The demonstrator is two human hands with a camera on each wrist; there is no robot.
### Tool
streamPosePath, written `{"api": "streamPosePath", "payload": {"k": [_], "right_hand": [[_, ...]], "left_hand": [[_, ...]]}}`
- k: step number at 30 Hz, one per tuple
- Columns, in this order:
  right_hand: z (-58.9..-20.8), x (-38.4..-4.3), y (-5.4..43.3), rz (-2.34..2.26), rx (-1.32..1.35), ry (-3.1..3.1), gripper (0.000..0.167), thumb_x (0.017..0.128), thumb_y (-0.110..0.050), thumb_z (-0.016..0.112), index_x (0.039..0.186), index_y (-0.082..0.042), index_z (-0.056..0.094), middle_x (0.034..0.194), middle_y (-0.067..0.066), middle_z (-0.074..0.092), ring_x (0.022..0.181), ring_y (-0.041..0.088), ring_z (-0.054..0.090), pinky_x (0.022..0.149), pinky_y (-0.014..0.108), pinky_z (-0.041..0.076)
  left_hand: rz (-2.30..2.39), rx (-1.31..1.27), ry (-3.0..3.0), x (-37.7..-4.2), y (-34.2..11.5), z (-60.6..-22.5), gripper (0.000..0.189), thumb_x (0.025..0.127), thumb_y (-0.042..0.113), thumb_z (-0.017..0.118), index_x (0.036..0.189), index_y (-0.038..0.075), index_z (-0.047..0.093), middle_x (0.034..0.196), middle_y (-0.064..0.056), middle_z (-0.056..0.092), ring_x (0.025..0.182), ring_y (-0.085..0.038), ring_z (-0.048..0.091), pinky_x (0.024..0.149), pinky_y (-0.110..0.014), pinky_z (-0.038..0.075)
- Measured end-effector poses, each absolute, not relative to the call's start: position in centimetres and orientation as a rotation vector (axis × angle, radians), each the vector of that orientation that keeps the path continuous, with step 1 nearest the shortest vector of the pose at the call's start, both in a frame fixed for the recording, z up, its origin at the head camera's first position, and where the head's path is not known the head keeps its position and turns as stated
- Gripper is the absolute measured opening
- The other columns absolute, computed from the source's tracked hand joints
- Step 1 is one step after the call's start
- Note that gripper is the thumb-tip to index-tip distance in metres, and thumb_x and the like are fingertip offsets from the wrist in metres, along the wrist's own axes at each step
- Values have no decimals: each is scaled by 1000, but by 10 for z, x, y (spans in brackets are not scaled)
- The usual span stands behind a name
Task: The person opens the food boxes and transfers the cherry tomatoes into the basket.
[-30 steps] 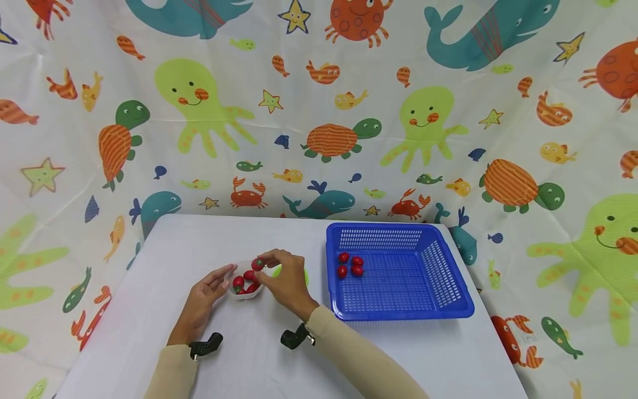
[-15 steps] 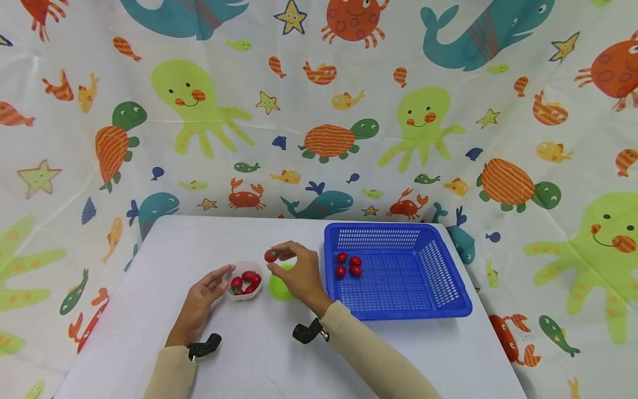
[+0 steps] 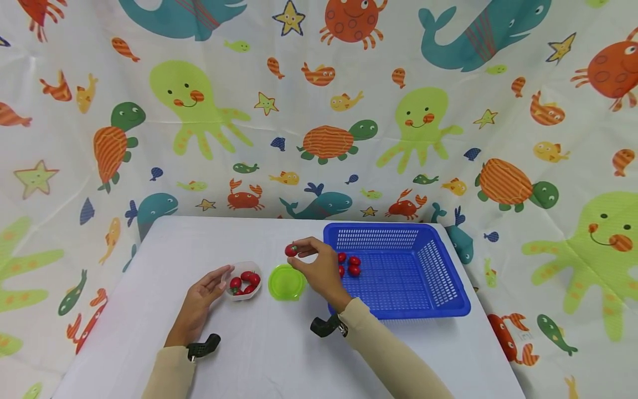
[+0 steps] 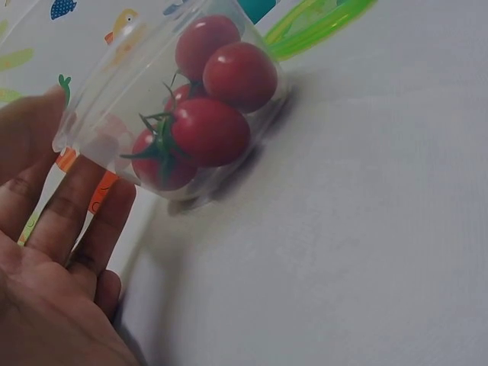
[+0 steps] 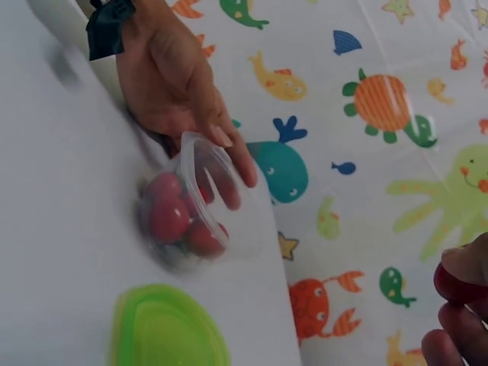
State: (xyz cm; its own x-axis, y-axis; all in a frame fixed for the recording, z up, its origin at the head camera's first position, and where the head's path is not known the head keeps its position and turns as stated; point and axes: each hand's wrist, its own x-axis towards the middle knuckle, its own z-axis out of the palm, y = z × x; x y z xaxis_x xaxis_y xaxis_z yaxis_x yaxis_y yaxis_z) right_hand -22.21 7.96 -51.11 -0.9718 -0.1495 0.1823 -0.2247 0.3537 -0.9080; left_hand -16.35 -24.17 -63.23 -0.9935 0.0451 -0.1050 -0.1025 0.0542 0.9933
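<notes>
Right hand [image 3: 321, 271] pinches cherry tomato [image 3: 291, 250] at fingertips; left hand [image 3: 201, 293], fingers apparently relaxed, steadies clear cup [image 3: 244, 282].

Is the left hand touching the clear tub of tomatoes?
Touching: the left wrist view shows the left hand with fingertips against the clear tub wall.

A small red cherry tomato [image 3: 291, 250] with a green stem is pinched in the right hand [image 3: 319, 271], above the table. A clear plastic cup [image 3: 243, 281], touched by the left hand [image 3: 199, 302], holds several more red tomatoes.
</notes>
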Motion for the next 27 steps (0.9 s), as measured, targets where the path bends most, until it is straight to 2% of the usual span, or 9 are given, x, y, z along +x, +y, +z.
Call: {"api": "streamPosePath", "payload": {"k": [4,7,12,16,27], "right_hand": [[-513,-225,92,1727,313,-2527,35,90,-23,88,123,-20,77,113,-2,79,107,18,71,106,51,56],[-515,-227,102,1735,276,-2535,35,89,-22,88,122,-20,77,113,0,79,107,21,71,105,55,56],[-518,-233,121,1689,216,-2566,34,89,-21,88,121,-20,77,111,-1,78,103,19,71,92,40,63],[-520,-238,138,1707,174,-2565,33,90,-18,87,121,-21,77,113,0,78,105,19,70,88,30,63],[-521,-243,171,1730,119,-2601,34,89,-18,88,121,-18,78,114,5,78,102,21,71,89,32,64]], "left_hand": [[2077,-73,2207,-163,-242,-633,56,111,32,58,162,16,44,169,-4,46,140,16,46,106,-3,41],[2067,-82,2211,-163,-242,-633,56,111,33,59,162,17,44,169,-4,46,141,14,46,106,-3,40],[2067,-73,2209,-164,-243,-633,55,111,32,58,162,17,44,169,-4,45,142,13,46,106,-3,40],[2087,-53,2202,-165,-243,-634,55,111,30,58,162,15,44,169,-6,45,140,15,47,106,-3,41],[2080,-62,2203,-164,-242,-630,56,111,31,58,162,15,44,169,-7,45,139,17,47,106,-3,41]]}}
